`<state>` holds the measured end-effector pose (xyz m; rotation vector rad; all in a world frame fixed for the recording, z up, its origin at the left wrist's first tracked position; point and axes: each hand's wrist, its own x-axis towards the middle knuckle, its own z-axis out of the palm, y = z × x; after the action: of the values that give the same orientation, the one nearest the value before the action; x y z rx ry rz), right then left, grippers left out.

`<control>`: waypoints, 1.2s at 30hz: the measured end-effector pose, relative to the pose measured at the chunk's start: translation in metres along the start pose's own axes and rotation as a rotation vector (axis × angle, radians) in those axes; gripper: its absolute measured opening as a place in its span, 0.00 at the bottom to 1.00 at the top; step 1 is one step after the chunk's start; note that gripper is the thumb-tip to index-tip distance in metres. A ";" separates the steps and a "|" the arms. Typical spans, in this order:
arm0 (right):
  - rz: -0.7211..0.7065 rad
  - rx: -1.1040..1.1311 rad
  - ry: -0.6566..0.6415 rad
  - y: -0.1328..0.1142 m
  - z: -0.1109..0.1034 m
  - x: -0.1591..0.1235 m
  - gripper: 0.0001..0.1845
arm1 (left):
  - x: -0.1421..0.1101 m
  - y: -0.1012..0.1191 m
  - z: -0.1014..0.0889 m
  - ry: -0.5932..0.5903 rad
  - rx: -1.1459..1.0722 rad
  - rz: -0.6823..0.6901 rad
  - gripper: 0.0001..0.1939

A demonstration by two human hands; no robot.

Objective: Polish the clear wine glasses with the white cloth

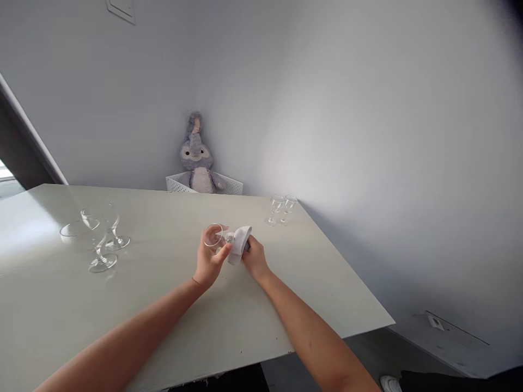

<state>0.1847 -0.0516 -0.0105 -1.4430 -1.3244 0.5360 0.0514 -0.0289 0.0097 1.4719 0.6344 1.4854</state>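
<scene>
My left hand (210,261) is closed around the bowl of a small clear stemmed glass (213,235), which is tilted sideways with its rim toward me. The stem points right, to a white cloth (240,245) that covers the foot end. My right hand (256,258) grips this cloth from the right, and its fingers are partly hidden behind it. Something dark grey shows between cloth and fingers, too small to name. Both hands are above the middle of the pale table (171,326).
Two larger stemmed glasses (103,262) stand upright at the left. Two small stemmed glasses (271,221) are near the back right edge. Behind the table, a plush rabbit (196,158) sits in a white perforated basket (178,185). Walls rise behind and to the right.
</scene>
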 end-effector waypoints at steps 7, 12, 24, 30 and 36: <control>0.199 0.323 -0.125 0.002 0.003 0.004 0.16 | 0.006 -0.003 -0.006 0.065 0.086 0.091 0.19; 0.138 0.229 -0.295 -0.005 0.001 -0.005 0.17 | 0.021 0.001 -0.018 0.273 0.148 0.238 0.23; -0.354 -0.520 -0.031 -0.017 -0.011 -0.008 0.21 | 0.007 -0.012 -0.014 0.076 0.277 0.349 0.28; -0.229 -0.636 -0.024 0.004 -0.003 0.000 0.12 | -0.006 -0.015 0.000 -0.176 0.284 0.173 0.38; 0.141 -0.573 0.084 0.037 -0.022 0.053 0.15 | 0.003 -0.035 -0.008 -0.173 0.382 -0.135 0.22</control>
<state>0.2342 -0.0058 -0.0189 -2.0132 -1.3772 0.1810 0.0531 -0.0088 -0.0204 1.7855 0.9270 1.1594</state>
